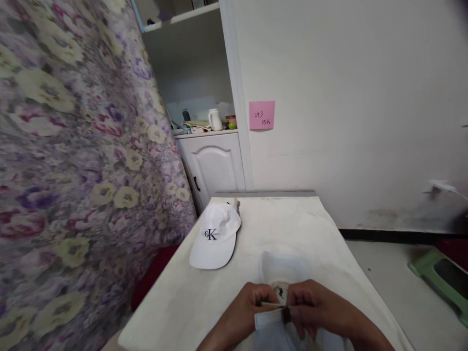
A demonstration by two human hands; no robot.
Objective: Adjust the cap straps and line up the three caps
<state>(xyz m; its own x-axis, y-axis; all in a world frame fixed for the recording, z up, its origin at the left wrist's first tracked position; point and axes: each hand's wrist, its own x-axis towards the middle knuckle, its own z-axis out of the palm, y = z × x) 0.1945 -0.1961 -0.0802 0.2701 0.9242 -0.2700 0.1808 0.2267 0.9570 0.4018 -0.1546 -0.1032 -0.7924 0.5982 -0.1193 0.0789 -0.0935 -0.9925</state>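
Observation:
Low in the view, a pale cap (pixel 268 336) lies at the near part of the table, its rounded light edge pointing away from me. My left hand (pixel 248 309) pinches the light strap (pixel 268 318) of this cap between thumb and fingers. On the other side, my right hand (pixel 318 307) has its fingers closed on the same strap, by a small dark piece that may be its buckle. A label with a dark mark (pixel 280 292) shows inside the cap between my hands. Farther off to the left, a white cap with black "CK" lettering (pixel 219 234) rests brim toward me.
The cream-covered table (pixel 278 224) reaches the wall. A floral curtain (pixel 91 170) hangs along the left. Behind it stand a white cabinet (pixel 215 163) and a shelf with a white jug (pixel 215 120). A pink note (pixel 262 115) is on the wall; a green stool (pixel 438 278) stands at right.

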